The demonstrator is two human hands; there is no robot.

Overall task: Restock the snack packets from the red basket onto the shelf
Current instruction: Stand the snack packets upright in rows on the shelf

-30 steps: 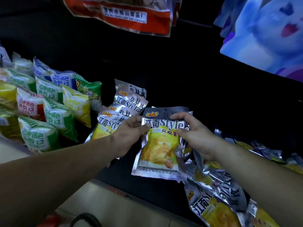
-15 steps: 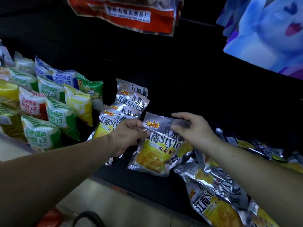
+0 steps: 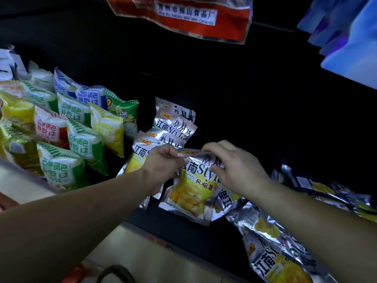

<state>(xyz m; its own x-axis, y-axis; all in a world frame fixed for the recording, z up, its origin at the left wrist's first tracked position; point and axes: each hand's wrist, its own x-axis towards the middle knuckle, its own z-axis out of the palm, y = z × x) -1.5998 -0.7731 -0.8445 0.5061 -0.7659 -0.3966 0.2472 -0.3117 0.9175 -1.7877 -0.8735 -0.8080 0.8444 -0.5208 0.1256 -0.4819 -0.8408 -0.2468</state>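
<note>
- Both hands are pinching one silver snack packet (image 3: pixel 193 186) by its top edge: left hand (image 3: pixel 163 166) at the left corner, right hand (image 3: pixel 234 166) at the right.
- The packet is hanging long axis downward over the dark shelf (image 3: pixel 183 227), just right of the standing row (image 3: pixel 173 127) (its likely slot).

Scene dim overall; shelf (image 3: pixel 234 103) interior nearly black, back wall and depth lost in shadow. Light falls from above and in front, catching forearms and packet fronts. Silver foil packets (image 3: pixel 271 227) at right throw scattered glare. Green and white packets (image 3: pixel 61 168) at left brighter, slightly washed out. Blue packaging (image 3: pixel 350 56) top right overexposed, soft. Red bag (image 3: pixel 195 17) overhead smeared, print barely legible. Wide-angle bending at edges; shelf lip curves. Fine detail soft, noisy in dark areas.
</note>
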